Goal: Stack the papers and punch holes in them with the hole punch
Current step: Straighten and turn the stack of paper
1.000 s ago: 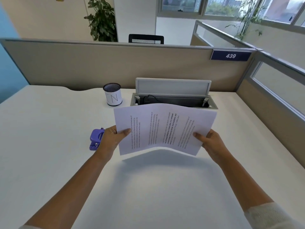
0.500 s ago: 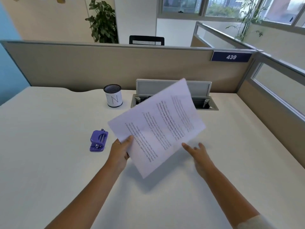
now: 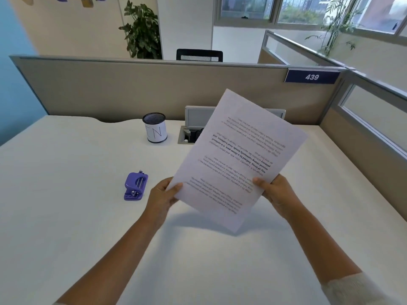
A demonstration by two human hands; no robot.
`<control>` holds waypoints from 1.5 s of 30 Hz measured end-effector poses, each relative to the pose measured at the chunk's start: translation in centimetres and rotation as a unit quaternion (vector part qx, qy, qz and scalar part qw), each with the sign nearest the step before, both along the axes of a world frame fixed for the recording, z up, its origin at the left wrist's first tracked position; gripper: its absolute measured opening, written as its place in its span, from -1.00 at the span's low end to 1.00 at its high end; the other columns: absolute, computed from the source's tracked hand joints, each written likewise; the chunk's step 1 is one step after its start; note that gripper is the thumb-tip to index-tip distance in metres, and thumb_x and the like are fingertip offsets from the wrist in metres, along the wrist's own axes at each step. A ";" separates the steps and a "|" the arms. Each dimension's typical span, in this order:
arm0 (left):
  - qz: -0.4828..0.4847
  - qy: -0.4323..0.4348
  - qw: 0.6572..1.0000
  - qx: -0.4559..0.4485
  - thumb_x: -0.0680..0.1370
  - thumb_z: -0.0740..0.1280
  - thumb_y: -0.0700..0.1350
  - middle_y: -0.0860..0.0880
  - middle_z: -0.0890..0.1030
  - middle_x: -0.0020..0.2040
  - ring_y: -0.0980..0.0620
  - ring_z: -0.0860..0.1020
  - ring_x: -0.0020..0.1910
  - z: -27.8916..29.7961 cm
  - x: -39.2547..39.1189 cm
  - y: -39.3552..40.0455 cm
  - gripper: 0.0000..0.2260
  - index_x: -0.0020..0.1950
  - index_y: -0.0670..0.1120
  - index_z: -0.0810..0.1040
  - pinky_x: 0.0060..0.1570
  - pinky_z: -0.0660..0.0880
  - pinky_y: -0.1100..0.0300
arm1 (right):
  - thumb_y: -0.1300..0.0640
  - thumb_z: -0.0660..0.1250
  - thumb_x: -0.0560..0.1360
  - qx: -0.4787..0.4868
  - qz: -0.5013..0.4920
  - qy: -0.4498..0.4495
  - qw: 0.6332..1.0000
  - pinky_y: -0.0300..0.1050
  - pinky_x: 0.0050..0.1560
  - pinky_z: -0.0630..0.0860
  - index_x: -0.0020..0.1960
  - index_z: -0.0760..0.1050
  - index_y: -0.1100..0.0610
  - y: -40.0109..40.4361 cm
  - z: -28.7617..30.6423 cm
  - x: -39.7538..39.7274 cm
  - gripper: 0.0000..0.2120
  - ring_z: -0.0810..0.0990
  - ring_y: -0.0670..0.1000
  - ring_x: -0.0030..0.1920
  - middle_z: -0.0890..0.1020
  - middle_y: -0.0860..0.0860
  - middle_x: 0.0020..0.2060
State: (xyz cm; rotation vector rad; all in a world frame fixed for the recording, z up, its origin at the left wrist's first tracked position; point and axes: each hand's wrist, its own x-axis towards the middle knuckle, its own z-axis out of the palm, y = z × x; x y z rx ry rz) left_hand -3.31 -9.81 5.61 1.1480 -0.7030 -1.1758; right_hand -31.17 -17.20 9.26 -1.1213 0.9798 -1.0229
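I hold a stack of white printed papers above the desk, tilted to the right, with the text upside down to me. My left hand grips the stack's lower left edge. My right hand grips its right edge, thumb on top. A small purple hole punch lies on the white desk, to the left of my left hand and apart from it.
A white pen cup with a black mesh rim stands at the back of the desk. Beside it an open cable tray is partly hidden by the papers. Beige partition walls close the desk at the back and right.
The papers turned from landscape to upright. My right hand let go of them, then took hold again at their right edge. My left hand kept its grip.
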 end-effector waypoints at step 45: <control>0.054 -0.028 0.996 -0.071 0.59 0.18 -0.23 -0.09 0.57 0.14 -0.03 0.56 0.09 3.1 -2.8 -3.4 -0.76 0.25 -0.14 0.47 0.11 0.53 0.06 | 0.02 0.48 0.35 0.110 -0.153 0.069 0.980 -0.13 0.11 0.40 0.37 0.31 0.15 -0.2 -3.7 1.0 -0.33 0.51 0.07 0.16 0.51 0.12 0.21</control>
